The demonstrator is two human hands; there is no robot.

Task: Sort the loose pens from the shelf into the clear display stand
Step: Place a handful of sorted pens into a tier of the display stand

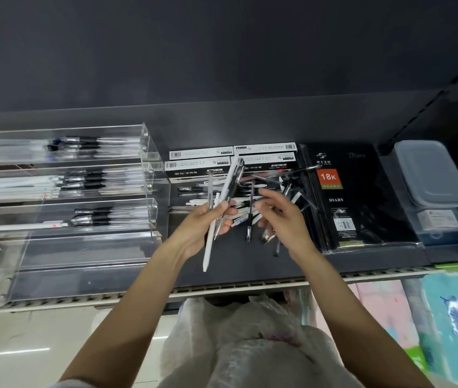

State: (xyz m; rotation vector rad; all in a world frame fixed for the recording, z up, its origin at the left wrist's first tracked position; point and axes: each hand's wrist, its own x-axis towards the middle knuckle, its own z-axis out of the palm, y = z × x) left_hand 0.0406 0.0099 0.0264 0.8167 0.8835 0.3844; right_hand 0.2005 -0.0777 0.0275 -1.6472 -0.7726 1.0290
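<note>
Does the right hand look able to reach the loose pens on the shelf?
Probably yes: the right hand hovers open directly over the loose pens, holding nothing, with nothing between them.

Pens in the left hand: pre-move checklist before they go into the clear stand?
1. Left hand grips its bundle of pens: ok.
2. Bundle aligned: not ok, pens fan out.
3. Right hand free: cannot tell, fingers blurred over the loose pile.
4. Clear display stand has room: ok, bottom tier looks bare.
5. Bundle sorted by type: not ok, white and clear pens mixed.
</note>
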